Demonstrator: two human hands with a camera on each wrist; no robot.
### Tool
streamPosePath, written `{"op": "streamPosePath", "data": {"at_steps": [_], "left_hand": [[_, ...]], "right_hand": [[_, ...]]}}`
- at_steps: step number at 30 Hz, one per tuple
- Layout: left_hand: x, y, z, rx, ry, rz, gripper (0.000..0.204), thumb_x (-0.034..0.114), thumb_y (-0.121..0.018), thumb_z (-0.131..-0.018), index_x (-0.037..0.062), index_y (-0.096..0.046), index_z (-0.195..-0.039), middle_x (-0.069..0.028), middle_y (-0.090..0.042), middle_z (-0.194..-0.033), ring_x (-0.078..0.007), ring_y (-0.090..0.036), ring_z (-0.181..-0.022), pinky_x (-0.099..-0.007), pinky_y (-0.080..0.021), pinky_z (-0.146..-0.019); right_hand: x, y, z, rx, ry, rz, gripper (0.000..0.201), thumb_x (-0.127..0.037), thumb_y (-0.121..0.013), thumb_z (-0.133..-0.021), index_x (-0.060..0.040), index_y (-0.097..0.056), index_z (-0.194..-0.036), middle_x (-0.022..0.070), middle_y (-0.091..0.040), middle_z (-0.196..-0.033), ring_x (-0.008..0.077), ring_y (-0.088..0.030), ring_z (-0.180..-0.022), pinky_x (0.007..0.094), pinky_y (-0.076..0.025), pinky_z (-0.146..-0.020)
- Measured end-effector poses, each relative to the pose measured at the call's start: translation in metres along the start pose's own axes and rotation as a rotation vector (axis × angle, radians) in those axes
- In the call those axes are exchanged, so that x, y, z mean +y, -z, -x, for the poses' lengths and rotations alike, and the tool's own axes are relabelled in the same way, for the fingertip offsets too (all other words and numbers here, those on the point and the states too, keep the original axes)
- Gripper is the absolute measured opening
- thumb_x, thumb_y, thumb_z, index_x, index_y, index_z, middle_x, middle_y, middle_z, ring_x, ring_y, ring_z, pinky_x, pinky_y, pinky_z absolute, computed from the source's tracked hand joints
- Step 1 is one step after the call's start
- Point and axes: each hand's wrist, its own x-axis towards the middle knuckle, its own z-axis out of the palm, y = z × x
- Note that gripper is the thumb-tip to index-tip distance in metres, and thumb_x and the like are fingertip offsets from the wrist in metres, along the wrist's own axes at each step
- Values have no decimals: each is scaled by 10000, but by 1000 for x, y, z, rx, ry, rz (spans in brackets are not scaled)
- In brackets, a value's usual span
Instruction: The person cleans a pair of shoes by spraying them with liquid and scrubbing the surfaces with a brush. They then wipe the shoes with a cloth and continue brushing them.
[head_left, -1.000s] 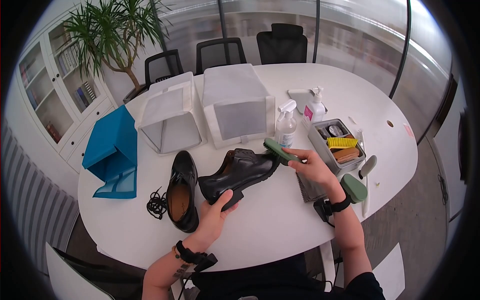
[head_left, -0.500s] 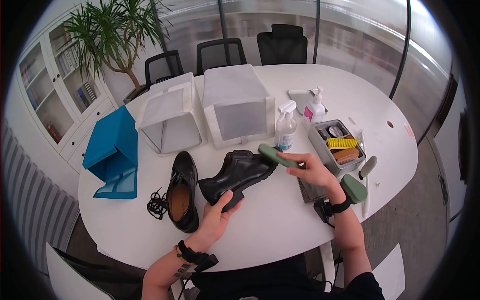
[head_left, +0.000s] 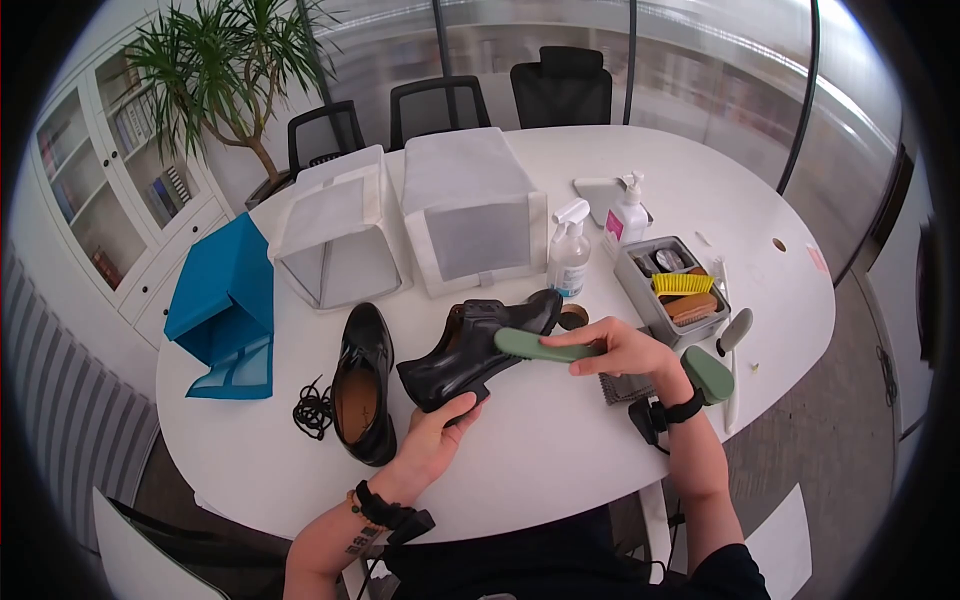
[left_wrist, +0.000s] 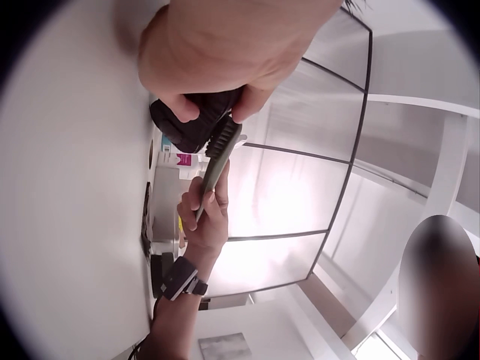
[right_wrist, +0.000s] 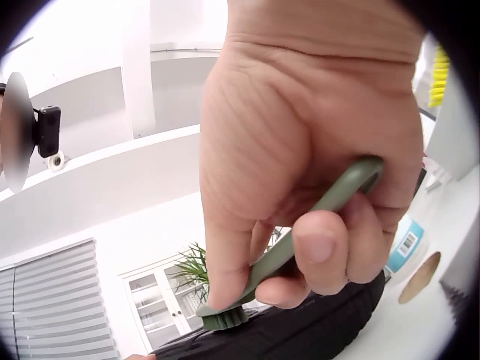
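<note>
My left hand grips a black leather shoe by its heel, the toe pointing away to the right. In the left wrist view, thumb and fingers curl round the dark shoe. A green brush is held by its handle in my right hand, its head overlapping the near side of the shoe. Dark bristles face the shoe in the right wrist view. A second black shoe stands left of the left hand, beside a bundle of black laces.
Two pale boxes and a blue box stand behind. At right are a spray bottle, a pump bottle, a grey bin of brushes, a dark cloth and another green brush.
The right hand has brought the brush from the toe back along the shoe's near side, leftward and toward the body. The left hand keeps its grip on the heel, nearly still.
</note>
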Motion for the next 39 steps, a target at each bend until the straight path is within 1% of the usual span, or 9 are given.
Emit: {"op": "streamPosePath", "data": {"at_steps": [6,13,19,24,27,31,33,34,39], "left_hand": [[-1,2,-1,11,-5,44,332,-14,-658,-947,1,-606,-1275,-95,-652,-1280,-272,-626,-1222,-327,-537,-1012],[-1,4,-1,19,7,28,266,13,-671,-948,26,-649,-1213,-73,-673,-1221,-261,-635,-1185,-327,-540,-985],[-2,7,-2,34,44,29,210,72,-707,-942,59,-670,-1148,-51,-686,-1144,-237,-638,-1138,-322,-521,-912],[-2,7,-2,55,49,15,204,99,-725,-935,74,-673,-1131,-40,-690,-1115,-219,-640,-1101,-316,-512,-878],[-2,8,-2,60,45,-8,202,98,-730,-932,75,-674,-1125,-40,-691,-1109,-211,-645,-1079,-315,-517,-872],[-3,8,-3,68,29,-21,236,69,-743,-918,67,-664,-1141,-51,-691,-1115,-198,-659,-1032,-315,-539,-867],[-4,8,-3,65,23,-14,259,54,-745,-913,63,-656,-1156,-54,-691,-1117,-197,-661,-1021,-314,-545,-868],[-5,8,-4,61,19,-8,282,40,-748,-908,60,-649,-1172,-57,-690,-1120,-196,-664,-1010,-314,-552,-868],[-5,5,-3,36,5,-44,302,26,-746,-907,55,-639,-1188,-56,-688,-1120,-200,-666,-1008,-316,-553,-869]], "right_hand": [[35,8,-16,349,207,62,520,-72,-724,-907,-193,-636,-1405,-43,-667,-900,30,-460,-702,215,-420,-593],[9,4,-3,103,-12,-24,517,-52,-693,-922,-182,-624,-1417,-46,-633,-865,39,-465,-694,225,-425,-617],[27,7,-13,423,85,48,534,-53,-693,-938,-211,-603,-1440,-55,-623,-857,22,-382,-592,201,-350,-506],[13,5,-6,176,81,-80,515,-60,-680,-953,-167,-589,-1448,-33,-640,-906,43,-467,-722,231,-432,-648],[35,6,-19,401,155,12,522,-64,-694,-943,-166,-594,-1445,-35,-645,-956,54,-498,-786,246,-455,-735],[33,11,-14,320,121,74,532,-68,-708,-932,-169,-597,-1442,-32,-651,-994,61,-498,-812,242,-458,-754],[37,7,-18,206,323,121,542,-70,-718,-920,-163,-598,-1440,-30,-653,-977,73,-491,-818,244,-456,-757],[30,5,-14,186,239,85,567,-11,-701,-917,-127,-574,-1458,-14,-684,-1146,59,-536,-948,245,-478,-867],[30,6,-14,308,139,99,599,7,-693,-888,-150,-581,-1455,-21,-680,-1133,59,-518,-935,251,-469,-872]]}}
